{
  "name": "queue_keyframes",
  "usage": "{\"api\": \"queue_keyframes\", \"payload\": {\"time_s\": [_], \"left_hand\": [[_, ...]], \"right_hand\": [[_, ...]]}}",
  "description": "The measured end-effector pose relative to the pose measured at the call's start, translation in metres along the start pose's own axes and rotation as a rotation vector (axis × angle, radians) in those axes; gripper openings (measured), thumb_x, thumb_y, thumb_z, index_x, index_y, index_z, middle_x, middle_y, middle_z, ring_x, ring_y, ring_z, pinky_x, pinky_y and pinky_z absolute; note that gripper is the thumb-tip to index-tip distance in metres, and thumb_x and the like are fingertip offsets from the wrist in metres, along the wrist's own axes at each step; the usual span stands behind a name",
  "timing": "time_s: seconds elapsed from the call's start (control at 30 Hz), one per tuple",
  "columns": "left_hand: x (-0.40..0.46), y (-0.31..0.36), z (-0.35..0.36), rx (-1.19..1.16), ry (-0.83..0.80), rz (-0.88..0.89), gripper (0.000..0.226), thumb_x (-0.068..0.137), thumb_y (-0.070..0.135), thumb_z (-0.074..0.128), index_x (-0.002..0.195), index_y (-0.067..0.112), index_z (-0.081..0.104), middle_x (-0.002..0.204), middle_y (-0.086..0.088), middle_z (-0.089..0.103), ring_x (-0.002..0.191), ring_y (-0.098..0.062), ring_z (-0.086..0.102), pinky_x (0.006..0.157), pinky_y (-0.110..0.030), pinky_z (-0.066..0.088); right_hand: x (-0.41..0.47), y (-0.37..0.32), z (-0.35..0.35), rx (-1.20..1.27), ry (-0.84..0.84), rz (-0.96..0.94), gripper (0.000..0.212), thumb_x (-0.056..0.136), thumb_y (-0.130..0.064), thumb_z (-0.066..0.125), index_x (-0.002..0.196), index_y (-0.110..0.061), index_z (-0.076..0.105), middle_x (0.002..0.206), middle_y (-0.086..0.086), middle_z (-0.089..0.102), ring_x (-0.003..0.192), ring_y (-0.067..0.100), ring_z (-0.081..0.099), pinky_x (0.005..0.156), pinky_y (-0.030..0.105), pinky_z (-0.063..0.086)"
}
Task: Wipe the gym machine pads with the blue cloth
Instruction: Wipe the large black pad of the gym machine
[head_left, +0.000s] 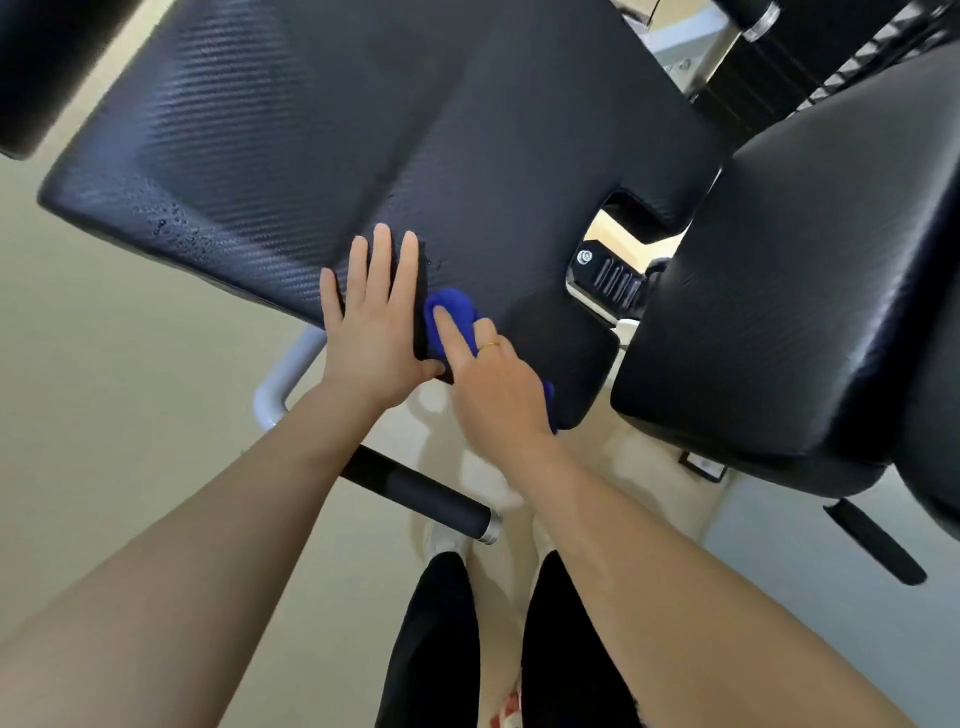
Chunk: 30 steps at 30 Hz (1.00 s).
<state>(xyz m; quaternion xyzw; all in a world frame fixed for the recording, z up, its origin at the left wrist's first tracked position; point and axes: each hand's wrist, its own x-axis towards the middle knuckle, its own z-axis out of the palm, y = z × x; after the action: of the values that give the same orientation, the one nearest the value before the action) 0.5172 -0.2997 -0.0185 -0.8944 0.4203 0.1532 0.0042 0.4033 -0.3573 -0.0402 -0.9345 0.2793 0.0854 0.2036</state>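
The person leans over the gym machine with both bare arms stretched out. The left hand (371, 332) lies flat on the near edge of the large black pad (322, 135), fingers straight and a little spread, the thumb tucked against the pad's edge. Just beside it, the right hand (493, 384) holds the blue cloth (452, 322) bunched against the same pad, the forefinger stretched over the top of the cloth and the other fingers curled round it; a gold ring (489, 345) sits on one of them. A corner of cloth pokes out below the wrist. Small water drops bead on the pad to the left of the hands. A second black pad (810, 291) stands to the right, apart from the first. Below the arms a black-gripped handle (415, 491) juts from a white tube.
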Motion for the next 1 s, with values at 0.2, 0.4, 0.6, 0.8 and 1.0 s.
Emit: {"api": "queue_keyframes", "payload": {"time_s": [0.2,0.4,0.6,0.8,1.0], "left_hand": [[-0.01,-0.009,-0.009,-0.042,0.053,-0.093,0.11,0.072,0.033,0.076,0.149,0.013,0.0,0.158,-0.01,-0.01,0.145,-0.028,-0.009,0.114,-0.052,-0.001],[-0.018,-0.018,-0.009,-0.064,0.177,-0.362,0.127,0.059,0.053,0.079,0.148,0.002,0.003,0.156,-0.019,-0.011,0.145,-0.033,-0.007,0.115,-0.047,0.0],[-0.014,-0.027,-0.02,0.001,0.102,-0.342,0.124,0.061,0.051,0.079,0.146,-0.004,0.007,0.156,-0.023,-0.001,0.144,-0.035,0.004,0.116,-0.039,0.011],[-0.01,-0.017,-0.02,0.037,0.08,-0.431,0.125,0.058,0.049,0.08,0.146,-0.001,0.006,0.157,-0.019,-0.002,0.145,-0.031,0.006,0.112,-0.041,0.021],[-0.016,-0.026,-0.017,0.141,0.113,-0.398,0.122,0.059,0.058,0.074,0.146,0.0,0.012,0.157,-0.018,0.006,0.144,-0.03,0.016,0.108,-0.042,0.026]], "right_hand": [[0.021,0.047,-0.019,0.023,0.11,0.289,0.065,0.09,-0.006,0.043,0.147,-0.03,0.023,0.124,0.013,0.04,0.104,0.031,0.048,0.069,0.035,0.037],[0.036,-0.015,-0.018,0.115,0.074,0.024,0.061,0.092,-0.007,0.039,0.149,-0.014,0.019,0.128,0.017,0.04,0.098,0.034,0.051,0.074,0.035,0.042],[0.058,0.007,-0.026,-0.158,0.184,-0.347,0.052,0.08,-0.006,0.04,0.128,-0.015,0.057,0.1,0.016,0.06,0.066,0.029,0.056,0.047,0.03,0.043],[0.075,0.007,-0.035,0.112,0.177,0.003,0.049,0.093,-0.012,0.038,0.14,-0.029,0.041,0.108,0.006,0.043,0.084,0.03,0.042,0.064,0.032,0.029],[0.066,-0.003,-0.006,-0.185,0.404,-0.703,0.033,0.086,-0.018,0.054,0.115,-0.026,0.067,0.086,0.006,0.067,0.049,0.018,0.045,0.036,0.024,0.036]]}}
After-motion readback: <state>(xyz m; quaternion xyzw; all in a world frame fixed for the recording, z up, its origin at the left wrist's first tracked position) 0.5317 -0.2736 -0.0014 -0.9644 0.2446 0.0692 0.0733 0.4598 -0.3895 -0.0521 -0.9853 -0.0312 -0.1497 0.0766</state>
